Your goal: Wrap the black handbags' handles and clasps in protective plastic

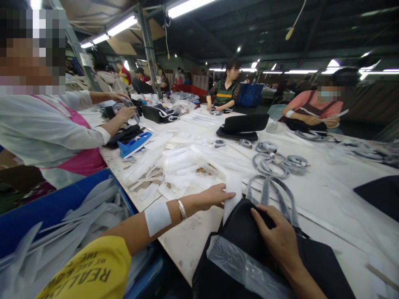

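Observation:
A black bag (238,226) lies at the table's near edge, with a strip of clear plastic film (243,259) across its side. Its handles (282,195) look wrapped in greyish plastic and stand up behind it. My right hand (277,230) grips the bag's upper edge, thumb on the near side. Just left of the bag, my left hand (218,196) pinches a white foam sheet (233,189), whose lower end reaches down against the bag. Some of the left hand's fingers are hidden behind the sheet.
White foam sheets (183,160) are heaped mid-table. Coiled wrapped straps (271,164) and another black bag (246,124) lie beyond. A blue bin (120,195) of foam strips stands at left. Co-workers stand at left (56,128) and sit across the table (226,91).

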Demonstrator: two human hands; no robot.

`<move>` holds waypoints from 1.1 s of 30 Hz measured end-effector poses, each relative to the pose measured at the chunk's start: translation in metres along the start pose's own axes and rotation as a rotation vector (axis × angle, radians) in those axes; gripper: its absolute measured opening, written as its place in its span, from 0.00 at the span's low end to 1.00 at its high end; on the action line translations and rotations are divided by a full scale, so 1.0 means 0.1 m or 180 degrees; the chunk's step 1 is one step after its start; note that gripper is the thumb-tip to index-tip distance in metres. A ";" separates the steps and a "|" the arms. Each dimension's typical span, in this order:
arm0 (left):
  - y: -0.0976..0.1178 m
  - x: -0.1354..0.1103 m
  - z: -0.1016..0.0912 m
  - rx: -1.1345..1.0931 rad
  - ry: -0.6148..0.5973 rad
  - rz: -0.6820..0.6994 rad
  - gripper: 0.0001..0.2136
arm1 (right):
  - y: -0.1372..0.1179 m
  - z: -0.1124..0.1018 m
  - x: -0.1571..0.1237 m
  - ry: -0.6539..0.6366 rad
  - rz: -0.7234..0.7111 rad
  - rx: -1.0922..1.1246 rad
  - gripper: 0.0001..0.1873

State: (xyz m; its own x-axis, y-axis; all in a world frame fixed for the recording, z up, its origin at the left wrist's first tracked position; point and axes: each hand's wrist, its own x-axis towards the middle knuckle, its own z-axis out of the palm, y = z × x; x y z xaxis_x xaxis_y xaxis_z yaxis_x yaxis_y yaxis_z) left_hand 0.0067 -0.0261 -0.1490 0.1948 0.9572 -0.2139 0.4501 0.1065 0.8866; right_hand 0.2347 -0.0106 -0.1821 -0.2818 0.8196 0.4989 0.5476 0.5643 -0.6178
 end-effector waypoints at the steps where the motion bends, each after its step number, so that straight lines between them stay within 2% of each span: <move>1: 0.01 0.00 0.03 0.0143 0.0149 0.0016 0.19 | 0.00 0.00 -0.01 0.0020 -0.0007 0.0013 0.16; 3: 0.03 -0.02 0.05 0.0482 0.0279 0.0081 0.17 | 0.00 0.01 -0.02 0.0033 -0.0004 0.0036 0.16; 4: 0.05 -0.03 0.03 0.0651 0.0227 0.0129 0.15 | -0.01 0.01 -0.04 0.0016 -0.0008 0.0050 0.15; 9: 0.11 -0.08 -0.16 0.1244 -0.0834 0.0090 0.09 | -0.08 0.04 -0.09 -0.0129 -0.0151 0.0179 0.13; 11: 0.12 -0.10 -0.15 0.1459 -0.1065 -0.0037 0.07 | -0.10 0.04 -0.09 -0.0144 -0.0219 0.0159 0.13; 12: 0.12 -0.12 -0.12 0.1593 -0.1059 -0.0087 0.06 | -0.09 0.04 -0.09 -0.0146 -0.0241 0.0124 0.12; 15: 0.10 -0.19 0.03 0.1976 -0.0691 -0.0143 0.05 | -0.05 0.06 -0.08 -0.0165 -0.0304 -0.0022 0.12; 18: 0.06 -0.33 0.12 0.2046 -0.0202 -0.0083 0.13 | -0.01 0.07 -0.08 -0.0153 -0.0577 -0.0243 0.13; 22: -0.03 -0.68 0.08 0.1725 0.0285 0.0090 0.24 | -0.09 0.02 -0.05 -0.0247 -0.1155 -0.0500 0.17; 24: -0.09 -0.92 0.09 0.1389 0.0703 0.0106 0.22 | -0.22 -0.05 0.02 -0.0586 -0.1399 -0.0542 0.19; 26: -0.15 -1.18 0.16 0.0844 0.1063 0.0020 0.13 | -0.37 -0.10 0.16 -0.1158 -0.1764 -0.0563 0.21; 28: -0.21 -1.41 0.28 0.0183 0.1066 -0.0142 0.08 | -0.53 -0.09 0.37 -0.1887 -0.2205 -0.0540 0.24; 30: -0.25 -1.57 0.42 -0.0320 0.0882 -0.0373 0.07 | -0.64 0.01 0.60 -0.2722 -0.2493 -0.0454 0.25; 33: -0.34 -1.67 0.57 -0.0714 0.0764 -0.0793 0.07 | -0.75 0.26 0.88 -0.3878 -0.2477 -0.0411 0.19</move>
State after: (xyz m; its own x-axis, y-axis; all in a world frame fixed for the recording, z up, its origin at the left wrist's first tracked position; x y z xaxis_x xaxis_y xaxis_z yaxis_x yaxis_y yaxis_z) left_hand 0.0086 -0.2046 -0.1663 -0.1169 0.9275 -0.3551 0.2515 0.3735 0.8929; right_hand 0.1477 0.0221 -0.1075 -0.9808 -0.0730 -0.1809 -0.0061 0.9383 -0.3459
